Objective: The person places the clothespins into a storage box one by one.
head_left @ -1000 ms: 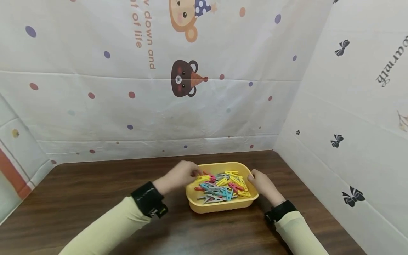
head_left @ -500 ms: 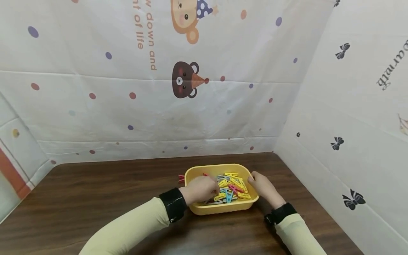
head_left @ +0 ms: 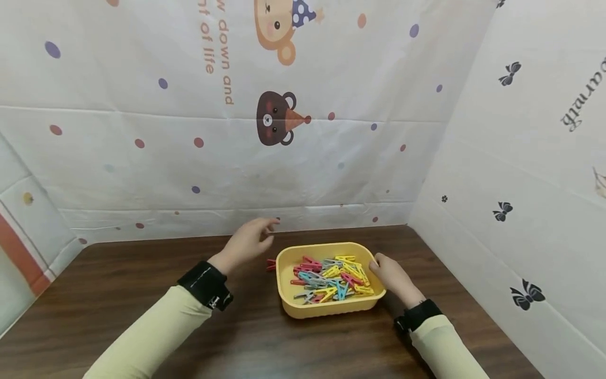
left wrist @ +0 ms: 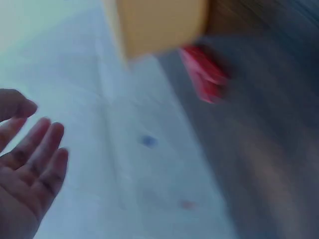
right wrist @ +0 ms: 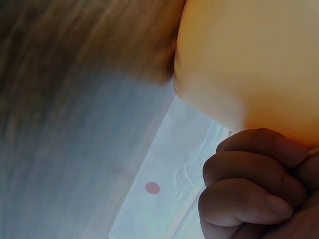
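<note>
A yellow plastic basket (head_left: 326, 311) holds several small clothespins (head_left: 332, 273) in yellow, red, blue and grey, lying in a loose heap. My right hand (head_left: 394, 276) grips the basket's right rim; in the right wrist view its fingers (right wrist: 244, 201) curl at the basket's edge. Left of the basket, my left hand (head_left: 247, 245) is raised above the table, fingers loosely bent and holding nothing. The left wrist view shows that hand (left wrist: 32, 169) apart from the basket wall (left wrist: 162, 25). A red clothespin (head_left: 271, 265) lies on the table, just outside the basket's left side.
The dark wood-grain table (head_left: 142, 295) runs back to a white printed sheet (head_left: 189, 168) that hangs behind it. A similar white covering (head_left: 473, 237) borders the table's right side.
My left hand reached down into the basket and came back out leftward, holding nothing. A yellow clothespin now shows near the basket's front. The right hand kept its grip.
</note>
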The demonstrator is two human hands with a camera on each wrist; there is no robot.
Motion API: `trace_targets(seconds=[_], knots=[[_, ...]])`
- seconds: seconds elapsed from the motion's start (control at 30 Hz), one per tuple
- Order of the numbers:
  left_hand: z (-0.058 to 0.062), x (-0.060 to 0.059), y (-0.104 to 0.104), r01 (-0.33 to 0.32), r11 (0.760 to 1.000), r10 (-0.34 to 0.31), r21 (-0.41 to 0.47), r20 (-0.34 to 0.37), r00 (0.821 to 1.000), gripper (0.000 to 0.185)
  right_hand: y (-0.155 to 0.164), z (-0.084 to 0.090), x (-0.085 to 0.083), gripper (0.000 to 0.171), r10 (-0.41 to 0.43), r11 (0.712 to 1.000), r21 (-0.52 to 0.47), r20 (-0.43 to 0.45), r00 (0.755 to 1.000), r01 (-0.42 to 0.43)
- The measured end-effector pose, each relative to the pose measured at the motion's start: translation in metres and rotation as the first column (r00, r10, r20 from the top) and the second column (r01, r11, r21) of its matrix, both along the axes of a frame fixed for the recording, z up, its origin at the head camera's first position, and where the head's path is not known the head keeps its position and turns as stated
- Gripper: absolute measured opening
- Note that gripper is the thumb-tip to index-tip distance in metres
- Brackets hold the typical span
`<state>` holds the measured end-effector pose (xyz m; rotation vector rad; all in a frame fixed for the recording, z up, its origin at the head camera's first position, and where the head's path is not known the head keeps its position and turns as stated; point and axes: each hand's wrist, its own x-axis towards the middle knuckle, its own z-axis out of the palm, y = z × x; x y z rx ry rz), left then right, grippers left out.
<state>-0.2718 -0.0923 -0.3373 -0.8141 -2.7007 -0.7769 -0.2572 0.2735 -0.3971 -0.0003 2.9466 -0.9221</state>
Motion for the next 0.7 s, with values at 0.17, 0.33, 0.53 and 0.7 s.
trace_targets(seconds=[0.17, 0.33, 0.53, 0.7], knots=[[-0.034, -0.027, -0.010, -0.019, 0.996, 0.038, -0.087, 0.225, 0.974, 0.042, 0.001, 0.000, 0.003, 0.023, -0.001, 1.000, 0.003, -0.007, 1.000, 0.001], [-0.055, -0.033, 0.006, -0.005, 0.959, 0.071, -0.282, 0.226, 0.971, 0.033, 0.000, -0.002, 0.003, 0.022, -0.003, 1.000, 0.005, -0.016, 1.000, 0.003], [-0.060, -0.035, 0.020, -0.071, 0.937, 0.140, -0.342, 0.183, 0.973, 0.009, 0.000, 0.002, 0.003, 0.021, 0.002, 1.000, 0.011, -0.025, 1.000, -0.002], [-0.059, -0.036, 0.022, -0.097, 0.941, 0.163, -0.323, 0.185, 0.969, 0.008, 0.001, 0.005, 0.003, 0.021, 0.000, 1.000, 0.020, -0.033, 0.999, 0.001]])
